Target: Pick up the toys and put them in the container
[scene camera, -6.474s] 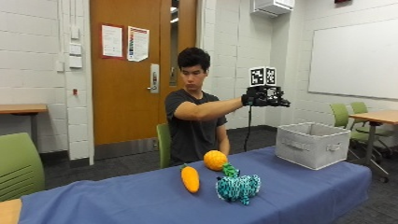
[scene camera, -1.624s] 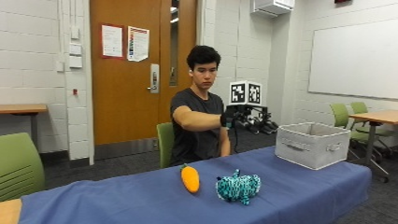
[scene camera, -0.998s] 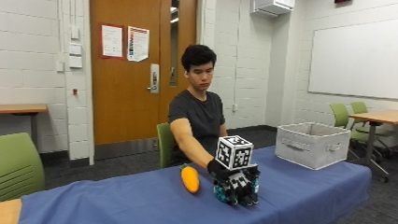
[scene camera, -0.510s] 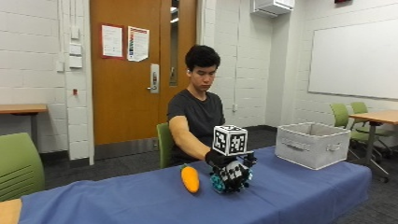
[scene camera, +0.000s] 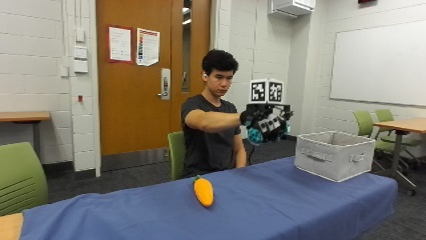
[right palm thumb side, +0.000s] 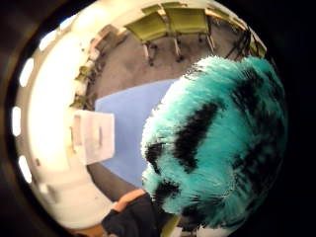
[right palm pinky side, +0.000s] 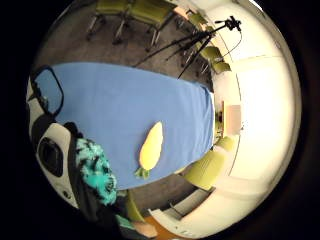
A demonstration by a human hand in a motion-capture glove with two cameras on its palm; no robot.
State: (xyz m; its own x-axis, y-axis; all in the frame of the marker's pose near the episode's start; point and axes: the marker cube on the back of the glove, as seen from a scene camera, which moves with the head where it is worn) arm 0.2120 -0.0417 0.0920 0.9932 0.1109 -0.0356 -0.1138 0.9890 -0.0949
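Hand point(scene camera: 265, 125) grips plush point(right palm thumb side: 222, 143); outside view adds container point(scene camera: 334, 155).

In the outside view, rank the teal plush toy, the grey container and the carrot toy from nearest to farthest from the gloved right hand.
1. Teal plush toy: gripped in the gloved right hand, raised above the table.
2. Grey container: on the blue cloth toward the table's end, below and beyond the hand.
3. Carrot toy: lying on the cloth in front of the person, lower and toward the other side.
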